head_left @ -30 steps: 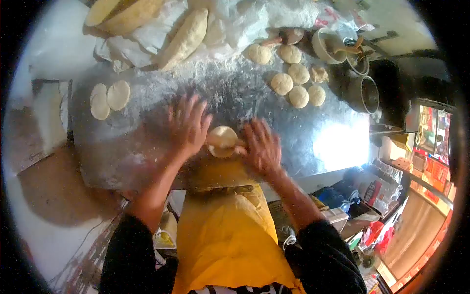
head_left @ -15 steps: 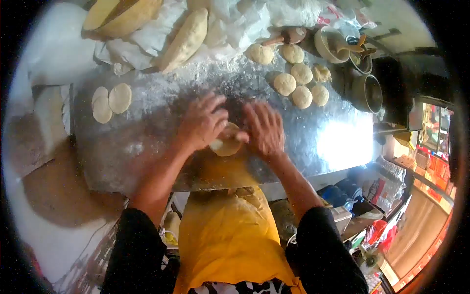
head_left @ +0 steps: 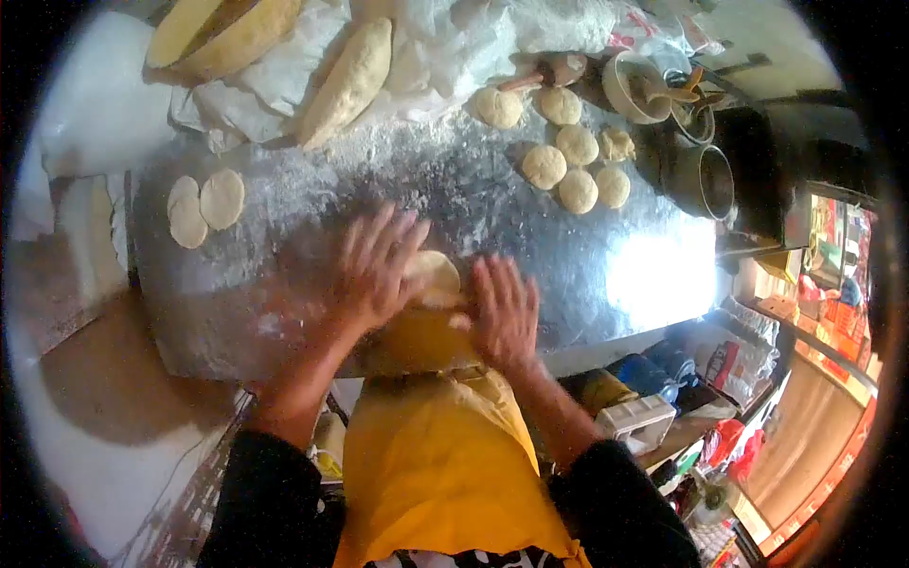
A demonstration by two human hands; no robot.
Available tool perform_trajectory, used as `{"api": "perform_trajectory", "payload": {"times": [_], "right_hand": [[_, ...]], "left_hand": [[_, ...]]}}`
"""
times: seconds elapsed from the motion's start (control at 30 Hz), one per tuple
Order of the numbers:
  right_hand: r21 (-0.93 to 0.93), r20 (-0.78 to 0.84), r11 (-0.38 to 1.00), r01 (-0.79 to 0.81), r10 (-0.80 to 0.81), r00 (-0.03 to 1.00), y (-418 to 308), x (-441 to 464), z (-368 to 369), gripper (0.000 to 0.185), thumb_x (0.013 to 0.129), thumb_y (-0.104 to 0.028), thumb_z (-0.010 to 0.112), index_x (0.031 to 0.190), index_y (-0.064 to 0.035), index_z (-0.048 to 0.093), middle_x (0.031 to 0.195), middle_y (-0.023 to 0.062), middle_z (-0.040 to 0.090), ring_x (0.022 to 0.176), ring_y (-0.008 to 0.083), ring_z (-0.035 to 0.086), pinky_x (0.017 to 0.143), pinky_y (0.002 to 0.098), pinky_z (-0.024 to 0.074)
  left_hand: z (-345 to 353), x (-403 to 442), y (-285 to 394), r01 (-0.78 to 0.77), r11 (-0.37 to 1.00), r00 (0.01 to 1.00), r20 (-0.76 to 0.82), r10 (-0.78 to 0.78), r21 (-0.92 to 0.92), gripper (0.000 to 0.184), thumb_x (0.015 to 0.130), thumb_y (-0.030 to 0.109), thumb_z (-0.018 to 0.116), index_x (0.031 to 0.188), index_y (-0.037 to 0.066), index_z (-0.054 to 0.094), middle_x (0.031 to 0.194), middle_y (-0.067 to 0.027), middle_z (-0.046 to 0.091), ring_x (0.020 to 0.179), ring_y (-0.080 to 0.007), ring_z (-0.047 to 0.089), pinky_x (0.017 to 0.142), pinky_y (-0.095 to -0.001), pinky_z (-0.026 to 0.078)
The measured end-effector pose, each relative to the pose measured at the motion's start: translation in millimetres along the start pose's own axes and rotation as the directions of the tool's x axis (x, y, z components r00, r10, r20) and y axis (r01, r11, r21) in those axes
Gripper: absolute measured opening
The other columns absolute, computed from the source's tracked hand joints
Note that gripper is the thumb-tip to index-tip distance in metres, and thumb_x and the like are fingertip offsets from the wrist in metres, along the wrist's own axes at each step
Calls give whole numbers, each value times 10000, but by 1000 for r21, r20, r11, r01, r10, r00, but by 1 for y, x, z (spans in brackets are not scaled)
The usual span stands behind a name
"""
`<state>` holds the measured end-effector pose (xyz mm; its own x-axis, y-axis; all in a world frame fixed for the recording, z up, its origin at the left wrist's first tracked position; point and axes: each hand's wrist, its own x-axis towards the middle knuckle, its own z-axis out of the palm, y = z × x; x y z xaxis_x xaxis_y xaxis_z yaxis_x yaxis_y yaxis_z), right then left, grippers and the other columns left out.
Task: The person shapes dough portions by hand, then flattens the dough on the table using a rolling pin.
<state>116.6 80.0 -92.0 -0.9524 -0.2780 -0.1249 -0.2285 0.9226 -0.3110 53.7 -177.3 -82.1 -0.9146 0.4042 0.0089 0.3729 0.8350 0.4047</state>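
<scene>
A flat round of dough [head_left: 436, 273] lies on the dark floured work surface between my hands. What looks like a thin rolling pin [head_left: 441, 300] crosses its near edge; its ends are hidden under my palms. My left hand [head_left: 377, 270] is on the left of the dough, fingers stretched out and spread, the thumb reaching toward the dough. On the right, my right hand [head_left: 505, 310] lies with fingers extended forward, its thumb pointing inward by the pin. Neither hand's fingers wrap round anything.
Several dough balls [head_left: 577, 144] sit at the back right, near a bowl [head_left: 636, 87] and a pot [head_left: 712, 183]. Flat dough rounds [head_left: 222, 200] lie at the left. A long dough piece [head_left: 350, 83] rests at the back by plastic sheeting [head_left: 440, 57].
Both hands have come toward me, with the rolling pin now at the near side of the dough round. More of the round's far part shows.
</scene>
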Motion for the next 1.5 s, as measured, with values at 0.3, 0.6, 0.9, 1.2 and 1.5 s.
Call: {"api": "perform_trajectory", "payload": {"times": [0.3,0.6,0.9,1.2,1.5], "right_hand": [[91,-191,986,137,-118,975,12,121,-13,734,1006,-655,562,1522,-132,558,1597,189,497,1521,420,390,1230,623,292],[218,3,967,133,-136,991,32,-61,-16,510,892,-254,773,1375,-158,640,1430,90,609,1335,347,550,1054,518,430],[88,-75,948,305,-299,951,68,-69,-13,590,834,-254,789,1402,-170,652,1470,126,590,1334,353,564,1045,534,462],[171,-44,972,161,-156,987,43,-65,-14,550,876,-266,791,1401,-211,639,1456,113,583,1329,370,549,1066,525,453],[61,0,997,39,-39,999,9,21,-23,616,964,-295,692,1521,-93,522,1522,149,546,1407,354,507,1123,521,404]], "left_hand": [[31,15,-23,248,942,939,-183,-291,-227,463,1070,231,617,1494,55,562,1374,-234,658,1188,-456,644,1015,-509,519],[7,-9,46,225,797,923,-140,-358,-560,534,965,128,744,1449,91,521,1255,-173,661,1179,-314,662,995,-462,535],[30,-16,33,484,856,860,284,-425,-182,470,821,269,836,1190,43,652,1146,-173,681,1064,-396,649,918,-503,516],[10,-9,42,-133,987,991,-21,132,-90,561,912,333,833,1379,83,647,1485,-240,570,1276,-460,611,1069,-537,504],[-21,8,-1,102,982,994,53,-94,-162,727,1016,559,636,1499,21,558,1505,-230,588,1415,-421,529,1212,-546,365]]}}
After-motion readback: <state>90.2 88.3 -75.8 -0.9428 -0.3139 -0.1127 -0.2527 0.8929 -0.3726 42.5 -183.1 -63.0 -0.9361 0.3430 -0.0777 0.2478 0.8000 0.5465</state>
